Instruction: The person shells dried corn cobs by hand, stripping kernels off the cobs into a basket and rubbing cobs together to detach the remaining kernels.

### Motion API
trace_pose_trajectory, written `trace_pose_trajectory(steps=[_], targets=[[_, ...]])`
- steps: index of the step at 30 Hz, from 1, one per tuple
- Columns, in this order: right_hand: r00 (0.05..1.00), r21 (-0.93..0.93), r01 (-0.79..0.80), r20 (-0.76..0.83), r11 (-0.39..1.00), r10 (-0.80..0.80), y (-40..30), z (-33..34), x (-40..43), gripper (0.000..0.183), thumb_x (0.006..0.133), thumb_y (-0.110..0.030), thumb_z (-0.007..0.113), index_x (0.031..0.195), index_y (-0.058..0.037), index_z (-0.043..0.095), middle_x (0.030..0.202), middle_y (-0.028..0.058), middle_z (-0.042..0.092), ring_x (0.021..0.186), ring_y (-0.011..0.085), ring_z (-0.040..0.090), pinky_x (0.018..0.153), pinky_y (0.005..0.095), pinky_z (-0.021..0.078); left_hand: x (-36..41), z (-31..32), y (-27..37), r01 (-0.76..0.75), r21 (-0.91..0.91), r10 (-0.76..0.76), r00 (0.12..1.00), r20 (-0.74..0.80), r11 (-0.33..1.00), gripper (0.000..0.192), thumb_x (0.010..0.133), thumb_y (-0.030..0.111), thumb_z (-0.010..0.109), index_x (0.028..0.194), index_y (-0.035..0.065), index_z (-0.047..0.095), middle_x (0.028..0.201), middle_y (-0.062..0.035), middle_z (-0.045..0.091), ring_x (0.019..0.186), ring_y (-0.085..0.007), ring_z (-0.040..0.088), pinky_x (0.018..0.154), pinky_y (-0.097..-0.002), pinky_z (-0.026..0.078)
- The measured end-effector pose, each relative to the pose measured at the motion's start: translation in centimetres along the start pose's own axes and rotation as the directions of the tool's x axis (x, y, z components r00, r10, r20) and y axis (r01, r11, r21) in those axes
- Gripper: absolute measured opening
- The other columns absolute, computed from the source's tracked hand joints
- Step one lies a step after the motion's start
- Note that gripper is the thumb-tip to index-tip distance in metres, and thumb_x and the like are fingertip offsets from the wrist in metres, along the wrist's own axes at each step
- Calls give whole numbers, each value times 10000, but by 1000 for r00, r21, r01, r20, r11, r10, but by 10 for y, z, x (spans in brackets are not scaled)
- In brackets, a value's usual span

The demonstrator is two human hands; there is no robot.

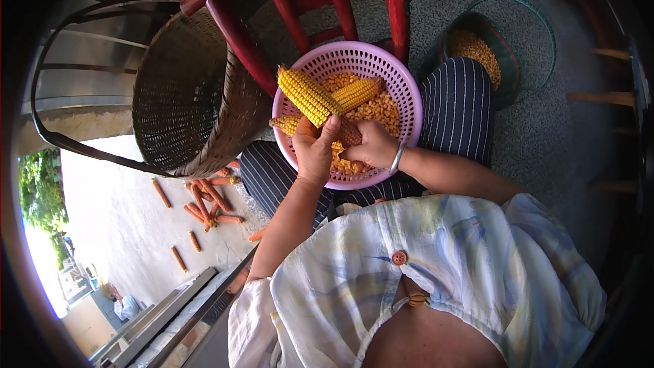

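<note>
My left hand (314,151) grips a yellow ear of corn (306,93), thumb on top, over a pink perforated plastic basin (352,51). A reddish, kernel-free cob surface (350,133) lies between both hands. Whether it is the ear's lower end or a separate cob, I cannot tell. Around that surface curl the fingers of my right hand (375,145), with a silver bangle at the wrist. Two more ears of corn, one behind (357,94) and one at the left (286,123), rest in the basin among loose kernels (380,112). The basin sits between striped trouser legs.
A large woven basket (179,87) with a tall handle leans at left. Stripped cobs (209,199) are scattered on the floor below it. A red wooden chair (291,7) stands beyond the basin. To the right, a green handled container (506,69) holds kernels.
</note>
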State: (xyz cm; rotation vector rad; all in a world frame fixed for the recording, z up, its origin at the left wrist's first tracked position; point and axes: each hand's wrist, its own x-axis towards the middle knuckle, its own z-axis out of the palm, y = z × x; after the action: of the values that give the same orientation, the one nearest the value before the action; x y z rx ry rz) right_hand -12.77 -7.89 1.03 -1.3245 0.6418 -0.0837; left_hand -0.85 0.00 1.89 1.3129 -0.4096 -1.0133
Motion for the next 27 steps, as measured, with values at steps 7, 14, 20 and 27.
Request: trace_pose_trajectory(steps=[7, 14, 20, 27], targets=[[899, -326, 291, -228, 900, -373, 25, 5, 10, 368, 626, -146, 662, 959, -17, 574, 764, 183, 620, 744, 340, 612, 650, 387, 478, 4, 1, 7, 5, 69, -15, 990, 142, 998, 325, 818, 142, 641, 1047, -24, 481, 989, -83, 577, 859, -146, 554, 799, -277, 458], [913, -394, 246, -211, 885, -348, 21, 1, 7, 309, 624, -157, 666, 897, -31, 596, 766, 180, 619, 735, 354, 601, 642, 403, 471, 1, 6, 9, -7, 37, 6, 999, 40, 999, 277, 828, 160, 632, 999, -24, 513, 876, -56, 596, 780, -132, 558, 716, -261, 461], [914, -225, 324, -178, 919, -366, 25, 3, 12, 288, 622, -161, 668, 864, -26, 592, 751, 192, 613, 728, 364, 596, 638, 404, 471, 3, -10, 7, 47, 39, -51, 993, 105, 998, 294, 827, 187, 633, 1010, -16, 524, 889, -53, 599, 777, -128, 558, 728, -256, 452], [896, -560, 181, -246, 808, -371, 27, 4, 8, 262, 628, -175, 662, 797, -8, 551, 727, 195, 601, 709, 370, 588, 624, 442, 461, 3, 7, 9, 139, -71, -144, 987, -73, 988, 302, 810, 189, 655, 1007, -4, 531, 911, -49, 597, 792, -128, 556, 732, -249, 453]])
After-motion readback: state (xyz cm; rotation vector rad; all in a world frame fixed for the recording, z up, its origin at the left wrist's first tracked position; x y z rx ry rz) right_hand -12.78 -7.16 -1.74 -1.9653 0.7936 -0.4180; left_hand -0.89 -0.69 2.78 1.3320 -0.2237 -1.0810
